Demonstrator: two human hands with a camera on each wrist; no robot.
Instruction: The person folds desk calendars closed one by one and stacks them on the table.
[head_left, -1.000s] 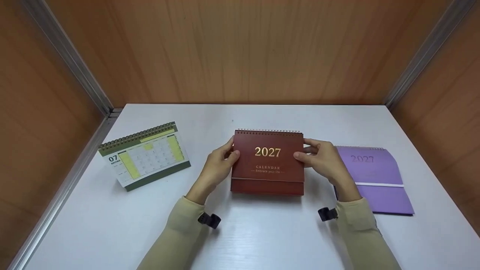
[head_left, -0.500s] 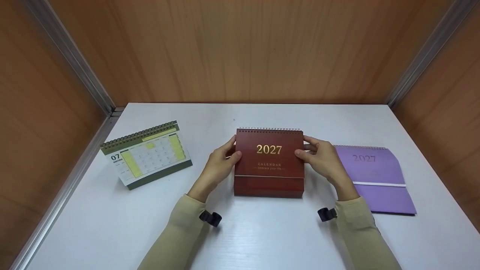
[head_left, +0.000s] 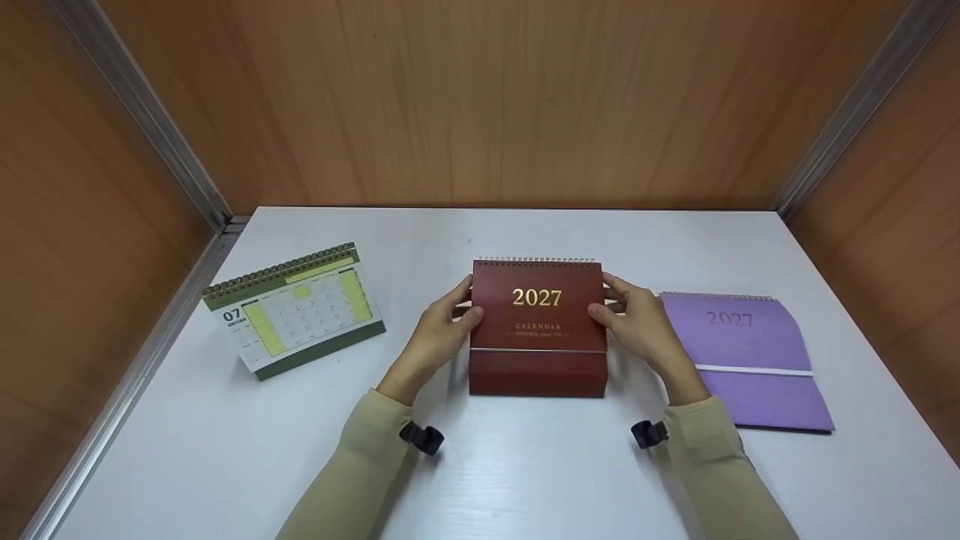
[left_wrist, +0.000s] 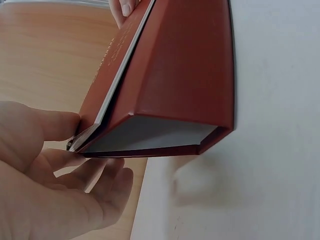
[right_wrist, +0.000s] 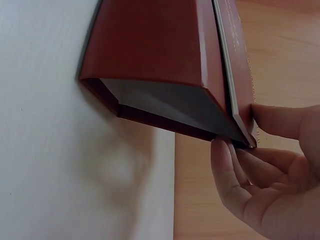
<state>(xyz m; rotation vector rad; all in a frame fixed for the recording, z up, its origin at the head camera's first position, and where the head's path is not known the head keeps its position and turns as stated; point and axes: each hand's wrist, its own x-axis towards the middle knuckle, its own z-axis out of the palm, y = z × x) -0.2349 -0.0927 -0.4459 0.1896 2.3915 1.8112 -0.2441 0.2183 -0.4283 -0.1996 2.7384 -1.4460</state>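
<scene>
A dark red desk calendar (head_left: 538, 319) with gold "2027" lettering stands in the middle of the table, its spiral binding along the top. My left hand (head_left: 441, 328) grips its left edge, thumb on the cover and fingers behind. On the opposite edge my right hand (head_left: 637, 319) pinches it the same way. Both wrist views show the hollow, wedge-shaped stand (left_wrist: 182, 65) under the cover pages, with thumb (right_wrist: 277, 120) and fingers on either side of the upper edge.
To the left stands a green and white desk calendar (head_left: 296, 311) showing "07", turned at an angle. A purple 2027 calendar (head_left: 757, 337) with a white band lies at the right, close to my right forearm. Wooden panels (head_left: 517, 105) enclose the white table (head_left: 495, 480).
The red calendar's lower front has come slightly nearer to me and its stand shows more below the cover. Both hands keep their hold; the right has shifted slightly left. The other calendars stay put.
</scene>
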